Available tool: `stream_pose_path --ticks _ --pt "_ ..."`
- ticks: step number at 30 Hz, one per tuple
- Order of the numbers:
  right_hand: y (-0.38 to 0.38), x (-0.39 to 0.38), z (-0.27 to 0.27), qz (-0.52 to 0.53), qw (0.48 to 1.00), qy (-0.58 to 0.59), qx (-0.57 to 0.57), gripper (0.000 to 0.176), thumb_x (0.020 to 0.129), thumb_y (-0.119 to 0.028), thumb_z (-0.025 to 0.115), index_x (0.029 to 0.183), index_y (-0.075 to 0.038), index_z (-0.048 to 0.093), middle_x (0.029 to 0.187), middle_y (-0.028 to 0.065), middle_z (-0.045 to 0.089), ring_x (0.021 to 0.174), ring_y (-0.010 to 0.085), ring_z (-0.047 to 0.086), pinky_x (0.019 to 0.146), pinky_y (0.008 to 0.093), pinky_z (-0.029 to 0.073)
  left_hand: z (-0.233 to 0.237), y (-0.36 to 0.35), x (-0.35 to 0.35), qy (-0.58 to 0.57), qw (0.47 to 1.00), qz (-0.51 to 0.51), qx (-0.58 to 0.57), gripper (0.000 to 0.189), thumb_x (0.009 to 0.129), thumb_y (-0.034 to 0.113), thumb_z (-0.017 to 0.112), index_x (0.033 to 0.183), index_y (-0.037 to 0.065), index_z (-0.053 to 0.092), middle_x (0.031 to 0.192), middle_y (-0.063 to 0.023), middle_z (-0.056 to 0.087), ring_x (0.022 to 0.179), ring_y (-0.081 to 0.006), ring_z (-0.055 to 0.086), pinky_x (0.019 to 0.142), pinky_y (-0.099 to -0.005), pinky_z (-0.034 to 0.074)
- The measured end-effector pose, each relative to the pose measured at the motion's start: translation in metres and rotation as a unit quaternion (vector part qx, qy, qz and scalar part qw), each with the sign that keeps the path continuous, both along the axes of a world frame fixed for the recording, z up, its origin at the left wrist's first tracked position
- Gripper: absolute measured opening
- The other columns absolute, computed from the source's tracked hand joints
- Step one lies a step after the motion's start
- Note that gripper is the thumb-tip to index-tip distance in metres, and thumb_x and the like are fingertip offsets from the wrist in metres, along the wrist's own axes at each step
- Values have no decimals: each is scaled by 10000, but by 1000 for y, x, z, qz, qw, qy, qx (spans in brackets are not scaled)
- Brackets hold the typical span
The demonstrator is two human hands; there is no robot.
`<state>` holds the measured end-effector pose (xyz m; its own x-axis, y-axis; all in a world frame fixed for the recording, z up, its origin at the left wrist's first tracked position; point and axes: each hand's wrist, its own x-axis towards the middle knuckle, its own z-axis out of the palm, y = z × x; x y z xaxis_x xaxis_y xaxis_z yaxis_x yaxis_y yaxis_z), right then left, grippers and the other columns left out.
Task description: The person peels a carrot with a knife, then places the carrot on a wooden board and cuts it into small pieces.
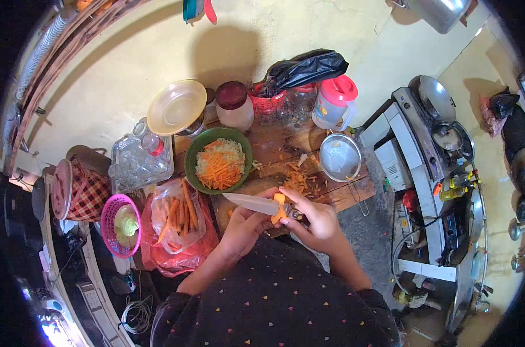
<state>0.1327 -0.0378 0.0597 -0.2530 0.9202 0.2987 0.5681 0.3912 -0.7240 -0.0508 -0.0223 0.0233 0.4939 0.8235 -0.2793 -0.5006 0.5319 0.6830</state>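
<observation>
A knife [252, 202] with a broad blade points left, its tip near the rim of a green bowl [189, 168] of shredded carrot [221, 168] and pale shreds. My right hand [317, 222] is closed round the knife's handle end, which is partly hidden. Beside the blade's base, between both hands, are bright orange parts [279, 208]; whether they are carrot or part of the tool is unclear. My left hand [245, 228] is closed under the blade, its fingertips partly hidden. Orange shreds [297, 180] lie on the wooden table [274, 168] beyond my hands.
Carrots [178, 215] in a plastic bag and a pink basket [105, 228] with a pale green vegetable are at left. A strainer [340, 157] stands at right. Jars [235, 107], a pitcher [335, 104] and a yellow basin [177, 107] line the back. A stove [427, 133] is far right.
</observation>
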Motion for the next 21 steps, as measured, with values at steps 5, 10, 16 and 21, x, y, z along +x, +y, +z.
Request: stream_pose_path --ticks 5,10,16,21 --pt "0 2 3 -1 999 -42 16 532 771 -282 666 1248 -126 491 680 122 598 599 274 610 540 358 467 -1 -2 -2 18 998 -7 51 473 866 91 561 1296 0 388 1206 -87 521 1042 -168 548 849 -316 490" --pt "0 1 2 2 1000 -26 -9 535 780 -292 660 1257 -130 481 676 122 598 600 277 610 544 356 473 -1 -2 -2 55 996 11 73 484 848 44 567 1296 0 391 1210 -85 521 1051 -165 539 879 -312 466" --pt "0 0 -5 4 1000 -21 -7 540 794 -318 646 1267 -129 468 685 133 605 611 283 621 552 358 483 2 1 1 52 996 5 78 486 851 62 574 1301 19 396 1205 -81 526 1061 -149 528 916 -297 425" --pt "-1 1 4 12 998 -27 -61 559 795 -327 642 1284 -133 451 714 141 617 625 290 626 561 365 487 1 -2 1 62 995 -3 80 499 846 92 589 1302 26 396 1190 -73 532 1063 -145 523 917 -293 421"
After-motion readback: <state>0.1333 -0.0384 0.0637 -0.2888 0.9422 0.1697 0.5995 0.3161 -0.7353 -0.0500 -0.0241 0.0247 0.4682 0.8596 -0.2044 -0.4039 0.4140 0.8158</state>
